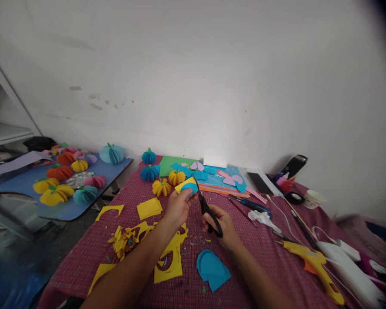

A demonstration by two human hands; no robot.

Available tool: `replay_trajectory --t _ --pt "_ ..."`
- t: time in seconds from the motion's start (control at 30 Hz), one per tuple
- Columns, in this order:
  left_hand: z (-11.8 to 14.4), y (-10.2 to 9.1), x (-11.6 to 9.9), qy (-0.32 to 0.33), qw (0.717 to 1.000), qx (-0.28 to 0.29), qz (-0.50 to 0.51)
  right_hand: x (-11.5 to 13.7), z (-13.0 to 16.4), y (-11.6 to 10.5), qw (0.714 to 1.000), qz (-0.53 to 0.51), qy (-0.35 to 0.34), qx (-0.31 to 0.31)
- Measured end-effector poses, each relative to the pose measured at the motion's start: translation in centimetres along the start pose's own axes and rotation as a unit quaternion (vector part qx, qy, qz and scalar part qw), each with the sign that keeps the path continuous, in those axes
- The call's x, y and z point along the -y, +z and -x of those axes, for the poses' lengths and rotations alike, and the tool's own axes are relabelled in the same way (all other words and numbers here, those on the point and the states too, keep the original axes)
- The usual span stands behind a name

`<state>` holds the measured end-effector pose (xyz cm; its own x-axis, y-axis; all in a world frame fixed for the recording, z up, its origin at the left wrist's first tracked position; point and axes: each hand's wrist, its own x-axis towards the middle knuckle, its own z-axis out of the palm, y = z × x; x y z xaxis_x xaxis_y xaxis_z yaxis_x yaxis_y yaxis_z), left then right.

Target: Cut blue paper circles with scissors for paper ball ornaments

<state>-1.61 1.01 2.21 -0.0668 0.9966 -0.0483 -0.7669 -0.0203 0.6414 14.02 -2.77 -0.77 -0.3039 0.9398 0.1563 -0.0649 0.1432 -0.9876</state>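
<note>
My left hand point(178, 207) pinches a small stack of yellow and blue paper point(187, 186) above the red checked tablecloth point(251, 253). My right hand point(221, 225) grips black-handled scissors point(207, 210), whose blades point up into the edge of that paper. Below my hands lie blue paper circles point(212, 268) and yellow offcut sheets with round holes point(170, 259). A shredded yellow scrap pile point(124, 240) sits to the left.
Yellow and blue paper pumpkins point(161, 186) and coloured sheets point(212, 176) stand at the table's back. A yellow glue gun point(312, 262), pens, a phone point(260, 183), tape and a cup point(313, 198) fill the right side. A blue side table point(67, 208) on the left holds more pumpkins.
</note>
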Motion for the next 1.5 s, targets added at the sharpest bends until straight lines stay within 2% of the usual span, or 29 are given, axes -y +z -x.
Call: replay_trajectory --t 0.17,0.33,0.53,1.5 --pt "0.0 0.1 -0.1 -0.002 1.000 -0.005 -0.005 0.0 0.0 -0.1 1.000 -0.002 0.001 0.003" --pt "-0.1 -0.1 -0.1 0.000 1.000 -0.007 -0.019 -0.3 0.0 -0.5 0.999 -0.049 0.016 0.002" --pt "-0.2 -0.4 0.3 0.007 0.999 0.009 -0.045 -0.4 0.0 -0.7 0.996 -0.081 0.025 -0.006" --pt "-0.9 -0.9 -0.6 -0.016 0.995 0.044 -0.083 0.6 -0.1 -2.0 0.999 -0.023 0.045 0.012"
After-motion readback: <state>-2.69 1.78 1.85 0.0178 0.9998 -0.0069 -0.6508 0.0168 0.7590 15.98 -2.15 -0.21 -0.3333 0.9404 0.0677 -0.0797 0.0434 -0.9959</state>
